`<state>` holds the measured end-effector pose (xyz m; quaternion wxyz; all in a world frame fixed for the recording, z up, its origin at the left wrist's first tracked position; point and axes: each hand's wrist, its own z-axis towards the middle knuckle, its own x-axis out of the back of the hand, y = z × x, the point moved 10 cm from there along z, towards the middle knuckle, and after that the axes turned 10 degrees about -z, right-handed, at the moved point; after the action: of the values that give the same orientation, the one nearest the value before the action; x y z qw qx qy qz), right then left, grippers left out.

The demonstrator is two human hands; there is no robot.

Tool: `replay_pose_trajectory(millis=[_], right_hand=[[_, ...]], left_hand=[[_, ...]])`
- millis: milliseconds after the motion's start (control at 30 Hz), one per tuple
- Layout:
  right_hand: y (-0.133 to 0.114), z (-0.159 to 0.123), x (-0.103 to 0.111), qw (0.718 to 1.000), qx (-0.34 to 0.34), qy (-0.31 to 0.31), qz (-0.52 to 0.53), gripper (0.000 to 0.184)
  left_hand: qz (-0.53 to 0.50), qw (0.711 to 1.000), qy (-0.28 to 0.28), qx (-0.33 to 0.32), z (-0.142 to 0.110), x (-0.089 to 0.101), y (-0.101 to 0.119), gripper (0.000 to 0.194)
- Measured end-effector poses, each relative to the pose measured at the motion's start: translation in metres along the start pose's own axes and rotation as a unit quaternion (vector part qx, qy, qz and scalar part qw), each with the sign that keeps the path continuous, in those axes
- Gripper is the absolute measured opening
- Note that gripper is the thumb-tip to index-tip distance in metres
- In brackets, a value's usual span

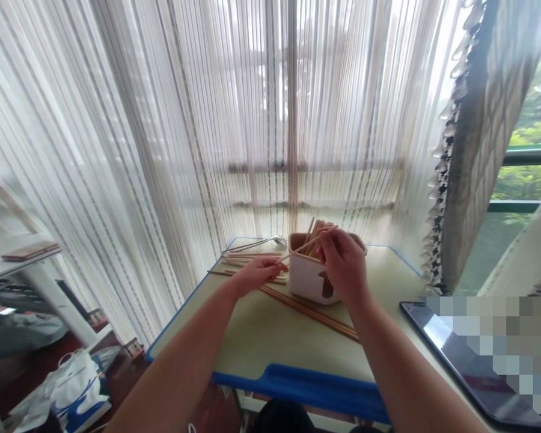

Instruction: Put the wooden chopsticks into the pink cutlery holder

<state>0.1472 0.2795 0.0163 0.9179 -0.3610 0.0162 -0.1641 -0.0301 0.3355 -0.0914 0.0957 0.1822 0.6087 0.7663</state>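
Observation:
A thin pale wooden chopstick (pixel 300 248) runs at a slant between my two hands, in front of the holder's upper edge. My right hand (pixel 345 258) pinches its upper end. At the lower end the fingers of my left hand (pixel 261 272) are closed on it. The white box-shaped holder (pixel 304 276) has a brown rim and a dark cutout in its front; my right hand partly covers it. Several light sticks (pixel 318 227) stand inside. Longer brown chopsticks (pixel 306 310) lie in front of the holder, and several others (pixel 234 260) lie left of it.
A metal spoon (pixel 277 240) lies at the table's back edge. The small table (pixel 252 352) has a blue rim. To the right rests a dark-screened tablet (pixel 451 355). Sheer curtains (pixel 184 150) hang behind. A white bag (pixel 79 385) sits on the floor at left.

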Motion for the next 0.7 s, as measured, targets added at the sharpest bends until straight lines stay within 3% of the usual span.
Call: replay_pose_trajectory(millis=[67,167,233,300,367,467,533,700], right_hand=[[-0.001,0.001,0.020,0.997,0.006,0.078,0.013,0.024],[-0.003,-0.003,0.064,0.971,0.026,0.238,0.011,0.022],[-0.007,-0.004,0.081,0.955,0.044,0.291,-0.044,0.022],[-0.013,0.001,0.079,0.953,0.068,0.265,-0.127,0.023],[-0.015,0.008,0.061,0.956,0.088,0.190,-0.205,0.024],[-0.008,0.012,0.027,0.950,0.095,0.066,-0.291,0.028],[-0.002,0.011,0.013,0.940,0.091,0.016,-0.329,0.031],[0.003,0.008,0.004,0.930,0.086,-0.008,-0.357,0.030]], left_hand=[[0.006,0.999,0.030,-0.012,0.003,0.004,-0.002,0.041],[0.023,0.995,0.085,-0.035,0.006,0.013,-0.004,0.042],[0.030,0.992,0.114,-0.051,0.007,0.016,-0.004,0.048],[0.025,0.989,0.127,-0.064,0.008,0.014,-0.006,0.062],[0.016,0.990,0.120,-0.071,0.010,0.005,-0.009,0.074],[0.009,0.992,0.099,-0.081,0.014,-0.012,-0.012,0.074],[0.007,0.992,0.095,-0.084,0.017,-0.019,-0.013,0.070],[0.006,0.991,0.105,-0.081,0.020,-0.021,-0.013,0.063]])
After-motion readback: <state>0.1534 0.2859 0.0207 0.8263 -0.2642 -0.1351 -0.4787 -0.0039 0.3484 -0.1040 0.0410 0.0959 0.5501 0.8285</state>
